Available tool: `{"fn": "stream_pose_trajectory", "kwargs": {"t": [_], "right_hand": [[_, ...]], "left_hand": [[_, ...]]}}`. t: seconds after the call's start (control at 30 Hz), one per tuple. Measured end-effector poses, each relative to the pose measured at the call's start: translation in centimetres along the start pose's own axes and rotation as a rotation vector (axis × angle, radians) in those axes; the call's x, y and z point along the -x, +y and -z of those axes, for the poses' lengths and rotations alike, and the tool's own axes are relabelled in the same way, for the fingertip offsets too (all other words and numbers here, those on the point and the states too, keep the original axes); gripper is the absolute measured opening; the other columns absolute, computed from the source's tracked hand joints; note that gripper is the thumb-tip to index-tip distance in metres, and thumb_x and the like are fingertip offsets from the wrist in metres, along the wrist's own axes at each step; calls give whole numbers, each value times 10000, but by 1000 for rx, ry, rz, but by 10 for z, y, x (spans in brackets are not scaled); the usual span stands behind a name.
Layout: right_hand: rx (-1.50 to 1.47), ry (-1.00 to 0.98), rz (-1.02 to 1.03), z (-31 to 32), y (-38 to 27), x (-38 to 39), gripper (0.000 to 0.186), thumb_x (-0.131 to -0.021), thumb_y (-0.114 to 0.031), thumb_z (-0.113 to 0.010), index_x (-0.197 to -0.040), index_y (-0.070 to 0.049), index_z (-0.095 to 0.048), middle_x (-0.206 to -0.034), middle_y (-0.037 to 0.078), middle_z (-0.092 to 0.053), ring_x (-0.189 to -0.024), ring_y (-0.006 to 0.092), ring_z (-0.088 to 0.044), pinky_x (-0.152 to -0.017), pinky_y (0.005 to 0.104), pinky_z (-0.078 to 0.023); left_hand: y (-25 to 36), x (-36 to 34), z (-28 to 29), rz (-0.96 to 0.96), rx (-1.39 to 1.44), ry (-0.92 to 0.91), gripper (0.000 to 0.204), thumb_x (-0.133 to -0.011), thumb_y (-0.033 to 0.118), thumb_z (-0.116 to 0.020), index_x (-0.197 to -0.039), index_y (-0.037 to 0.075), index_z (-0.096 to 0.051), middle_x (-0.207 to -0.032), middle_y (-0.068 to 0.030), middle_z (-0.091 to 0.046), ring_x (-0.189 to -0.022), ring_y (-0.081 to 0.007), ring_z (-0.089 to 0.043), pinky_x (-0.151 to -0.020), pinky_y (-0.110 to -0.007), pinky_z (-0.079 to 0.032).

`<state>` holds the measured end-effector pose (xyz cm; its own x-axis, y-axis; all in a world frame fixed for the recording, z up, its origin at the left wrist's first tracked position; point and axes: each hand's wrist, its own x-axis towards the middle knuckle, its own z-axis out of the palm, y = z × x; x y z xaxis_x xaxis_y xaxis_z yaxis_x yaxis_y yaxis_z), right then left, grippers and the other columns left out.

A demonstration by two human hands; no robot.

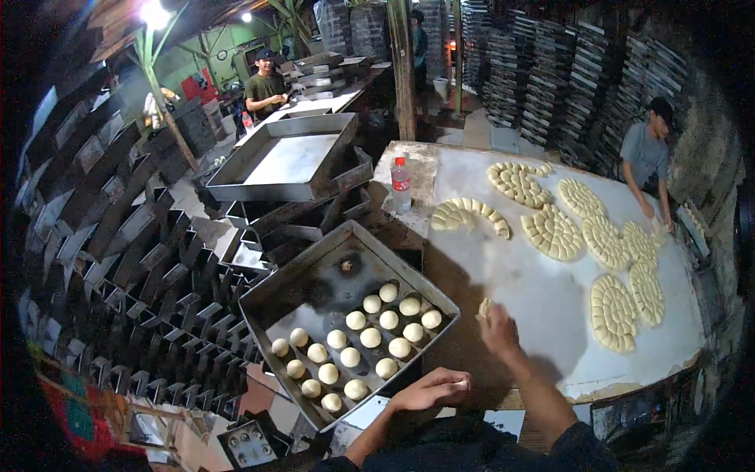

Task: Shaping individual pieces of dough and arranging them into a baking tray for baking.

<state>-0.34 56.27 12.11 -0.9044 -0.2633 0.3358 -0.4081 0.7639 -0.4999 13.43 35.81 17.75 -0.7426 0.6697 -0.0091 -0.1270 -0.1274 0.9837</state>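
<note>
My right hand (500,334), slightly blurred, is over the floured worktable (645,338), closed on a pale piece of dough (484,308). My left hand (432,387) is curled at the table's near edge beside the metal tray; whatever is in its fingers is hidden. The square tray (287,279) holds several round dough balls (370,337) in rows, mostly on its near and right parts. Coiled lengths of cut dough (550,232) lie on the right and back of the table, and a curved strip of cut pieces (452,216) lies near its left side.
A bottle with red cap (401,185) stands at the table's back-left. Empty pans (330,157) are piled behind my tray; many more stacked pans (118,236) fill the left. A co-worker (645,157) reaches at the table's right end; another person (259,90) stands at a back bench. A wooden post (405,94) rises behind.
</note>
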Motion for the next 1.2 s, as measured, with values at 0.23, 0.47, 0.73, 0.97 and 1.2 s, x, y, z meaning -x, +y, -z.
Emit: {"fn": "stream_pose_trajectory", "kwargs": {"t": [0.23,0.47,0.73,0.97,1.2], "right_hand": [[-165,267,293,-80,116,3,212,-850,-217,-591,-824,-14,-645,-918,180,-601,-789,352,-574,-745,436,-500],[-1358,-160,-283,-10,121,95,322,-935,-296,-554,-934,5,-670,-966,220,-661,-795,219,-620,-661,381,-504],[-732,-221,-271,95,170,119,325,-933,-336,-580,-1010,-39,-473,-711,154,-625,-632,314,-640,-551,411,-468],[-493,43,-63,138,205,97,238,-906,-245,-603,-906,-42,-478,-668,197,-570,-632,416,-613,-556,471,-473],[-400,-118,-364,138,274,119,397,-923,-416,-533,-877,-22,-513,-776,204,-588,-716,414,-586,-628,481,-459]], "left_hand": [[-11,-58,-54,123,-430,462,322,-929,319,-639,-834,12,-616,-691,17,-511,-604,-65,-410,-524,-283,-304],[-138,-138,-95,189,-559,890,335,-897,228,-670,-1194,78,-635,-971,-142,-713,-867,-198,-706,-739,-331,-542],[-104,-218,-149,183,-388,716,342,-920,210,-637,-1210,31,-606,-1033,-169,-697,-887,-221,-692,-789,-349,-534],[-76,-275,-173,115,-974,594,158,-809,70,-553,-950,-1,-558,-840,-185,-573,-803,-431,-547,-725,-438,-492],[-55,-257,-135,471,-961,856,499,-947,420,-520,-1283,63,-425,-1043,-269,-549,-885,-423,-619,-735,-500,-513]]}}
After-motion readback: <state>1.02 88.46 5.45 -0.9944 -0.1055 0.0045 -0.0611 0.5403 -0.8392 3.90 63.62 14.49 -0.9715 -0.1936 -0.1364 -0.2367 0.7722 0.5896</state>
